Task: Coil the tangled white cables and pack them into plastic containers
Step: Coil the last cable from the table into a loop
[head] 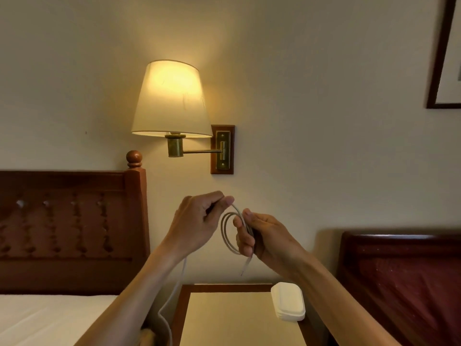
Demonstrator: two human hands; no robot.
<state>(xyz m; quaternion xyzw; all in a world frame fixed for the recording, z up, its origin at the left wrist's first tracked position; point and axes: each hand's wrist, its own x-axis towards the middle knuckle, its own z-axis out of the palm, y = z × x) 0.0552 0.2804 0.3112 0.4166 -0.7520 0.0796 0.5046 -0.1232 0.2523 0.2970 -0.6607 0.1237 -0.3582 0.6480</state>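
A thin white cable (225, 233) is held up in the air between both hands, wound into a small coil of about two loops. My right hand (262, 236) grips the coil on its right side, and a short free end with a plug hangs below the fingers. My left hand (199, 221) pinches the cable at the top of the coil between thumb and fingers. The rest of the cable trails down behind my left forearm toward the gap beside the nightstand. A stack of white plastic containers (289, 302) sits at the nightstand's right edge.
Below my hands stands a nightstand (224, 320) with a pale top and wooden rim. A bed with a wooden headboard (69, 221) is on the left, another dark red headboard (404, 270) on the right. A lit wall lamp (172, 101) hangs above.
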